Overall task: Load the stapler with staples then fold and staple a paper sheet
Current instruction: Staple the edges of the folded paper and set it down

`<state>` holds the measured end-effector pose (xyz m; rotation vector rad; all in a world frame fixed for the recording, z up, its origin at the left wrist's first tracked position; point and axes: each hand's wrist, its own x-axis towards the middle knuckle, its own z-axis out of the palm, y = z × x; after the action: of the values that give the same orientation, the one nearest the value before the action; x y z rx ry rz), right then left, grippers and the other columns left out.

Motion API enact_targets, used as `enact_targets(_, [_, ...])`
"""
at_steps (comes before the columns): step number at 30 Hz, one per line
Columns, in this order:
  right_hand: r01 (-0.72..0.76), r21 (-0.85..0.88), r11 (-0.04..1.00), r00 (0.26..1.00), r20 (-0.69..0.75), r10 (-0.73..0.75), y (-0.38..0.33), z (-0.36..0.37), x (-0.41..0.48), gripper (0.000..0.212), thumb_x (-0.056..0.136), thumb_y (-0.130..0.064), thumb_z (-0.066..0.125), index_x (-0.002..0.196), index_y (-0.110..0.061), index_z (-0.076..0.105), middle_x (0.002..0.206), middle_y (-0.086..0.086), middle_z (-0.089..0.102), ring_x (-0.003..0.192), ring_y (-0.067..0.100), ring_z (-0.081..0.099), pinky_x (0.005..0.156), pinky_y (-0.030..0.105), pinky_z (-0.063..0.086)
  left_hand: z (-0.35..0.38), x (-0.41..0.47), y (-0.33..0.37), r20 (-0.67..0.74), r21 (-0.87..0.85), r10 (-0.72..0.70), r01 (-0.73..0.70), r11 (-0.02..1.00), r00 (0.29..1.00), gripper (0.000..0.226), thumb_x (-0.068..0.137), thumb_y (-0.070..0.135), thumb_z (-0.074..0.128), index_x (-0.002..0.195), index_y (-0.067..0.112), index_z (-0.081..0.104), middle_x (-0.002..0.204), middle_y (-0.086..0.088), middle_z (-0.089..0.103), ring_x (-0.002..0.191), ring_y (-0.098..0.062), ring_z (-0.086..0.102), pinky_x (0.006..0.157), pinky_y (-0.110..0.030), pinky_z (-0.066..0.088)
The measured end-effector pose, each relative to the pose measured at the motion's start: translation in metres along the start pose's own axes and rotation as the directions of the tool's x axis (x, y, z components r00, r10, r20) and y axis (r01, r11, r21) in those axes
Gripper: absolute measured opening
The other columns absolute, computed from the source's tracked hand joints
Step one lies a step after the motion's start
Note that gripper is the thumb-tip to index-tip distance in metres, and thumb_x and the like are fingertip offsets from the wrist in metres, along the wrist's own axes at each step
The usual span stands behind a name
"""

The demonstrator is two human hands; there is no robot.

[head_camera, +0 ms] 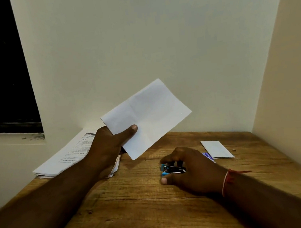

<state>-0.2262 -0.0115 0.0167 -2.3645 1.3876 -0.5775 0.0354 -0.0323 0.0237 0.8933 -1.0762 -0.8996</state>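
My left hand (110, 144) holds a folded white paper sheet (150, 117) up in the air above the wooden table (136, 199), thumb pressed on its lower left part. A crease runs across the sheet. My right hand (191, 172) rests on the table to the lower right of the sheet and is closed around a small blue and black stapler (171, 169), which lies on the wood. Only the stapler's front end shows between thumb and fingers. A red thread is tied round my right wrist.
A stack of printed papers (66, 156) lies at the table's back left, partly under my left arm. A folded white paper (217, 149) and a small blue-purple box (208, 156) lie at the back right. Walls close off the back and right.
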Motion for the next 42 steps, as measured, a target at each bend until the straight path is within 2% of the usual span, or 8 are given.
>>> enact_targets(3, [-0.031,0.367,0.93,0.993,-0.094,0.07,-0.005,-0.002,-0.001,0.051,0.086,-0.054,0.087,0.134,-0.042,0.073,0.118,-0.02,0.074,0.102,-0.001,0.069,0.073,0.006,0.052,0.005,-0.002,-0.001,0.03,-0.063,-0.027,0.029,0.998,0.999,0.056,0.081,0.021,0.091,0.133,0.013,0.073,0.123,-0.006,0.085,0.114,-0.03,0.082,0.086,-0.047,0.068])
enact_targets(6, [0.073,0.697,0.714,0.966,-0.228,0.124,-0.004,-0.004,0.006,0.042,0.087,-0.056,0.079,0.118,-0.029,0.083,0.111,-0.008,0.085,0.102,0.006,0.078,0.095,0.03,0.06,0.005,-0.002,-0.004,0.051,-0.029,-0.028,0.029,0.999,0.998,0.067,0.072,0.027,0.094,0.135,0.015,0.074,0.126,-0.006,0.084,0.118,-0.031,0.081,0.101,-0.056,0.064])
enact_targets(11, [0.165,0.89,0.425,0.916,-0.299,0.269,0.001,-0.004,0.01,0.017,0.099,-0.02,0.079,0.115,-0.016,0.082,0.1,0.014,0.084,0.084,0.025,0.075,0.081,0.04,0.062,0.006,-0.003,-0.004,0.092,0.004,-0.009,0.009,1.0,0.996,0.065,0.072,0.018,0.094,0.134,0.014,0.074,0.124,-0.009,0.084,0.115,-0.033,0.082,0.097,-0.054,0.067])
enact_targets(15, [0.155,0.836,0.526,0.9,-0.34,0.275,0.006,-0.011,0.009,0.018,0.105,-0.012,0.071,0.12,-0.018,0.079,0.099,0.008,0.085,0.075,0.022,0.073,0.07,0.036,0.061,-0.002,0.002,0.014,0.08,0.034,0.038,-0.041,0.999,0.996,0.052,0.088,0.017,0.088,0.137,0.023,0.072,0.119,-0.005,0.086,0.099,-0.022,0.085,0.073,-0.031,0.068])
enact_targets(22, [0.153,0.754,0.639,0.916,-0.351,0.195,0.004,-0.007,0.005,0.023,0.108,-0.012,0.066,0.115,-0.028,0.08,0.105,-0.003,0.087,0.095,0.025,0.084,0.076,0.041,0.068,0.006,-0.012,0.011,0.26,0.15,-0.022,-0.018,0.989,0.965,0.03,0.081,0.002,0.09,0.107,0.006,0.075,0.118,-0.013,0.084,0.096,-0.028,0.083,0.08,-0.042,0.071])
enact_targets(31, [0.314,0.45,0.836,0.896,-0.432,-0.104,-0.021,0.002,-0.014,0.034,0.107,-0.048,0.063,0.137,-0.063,0.063,0.121,-0.026,0.074,0.109,0.005,0.072,0.083,0.04,0.068,0.028,-0.03,0.006,0.187,0.592,0.221,-0.289,0.752,0.957,0.026,0.089,0.032,0.093,0.11,0.045,0.086,0.117,0.029,0.079,0.105,0.012,0.073,0.086,-0.012,0.06])
enact_targets(37, [0.33,0.371,0.868,0.891,-0.426,-0.157,-0.028,0.006,-0.016,0.054,0.107,-0.054,0.064,0.159,-0.046,0.052,0.143,-0.023,0.065,0.121,0.001,0.069,0.084,0.035,0.069,0.039,-0.041,0.02,0.164,0.323,0.095,-0.144,0.935,0.982,0.049,0.082,0.08,0.076,0.104,0.038,0.089,0.11,0.005,0.087,0.101,-0.025,0.083,0.092,-0.053,0.068])
enact_targets(42, [0.342,0.377,0.861,0.886,-0.435,-0.161,-0.03,0.001,-0.02,0.067,0.098,-0.047,0.076,0.159,-0.046,0.05,0.137,-0.03,0.062,0.117,-0.01,0.065,0.074,0.016,0.062,0.041,-0.046,0.026,0.189,0.304,0.105,-0.16,0.939,0.976,0.043,0.08,0.078,0.079,0.097,0.039,0.09,0.108,0.007,0.087,0.104,-0.024,0.083,0.097,-0.061,0.066])
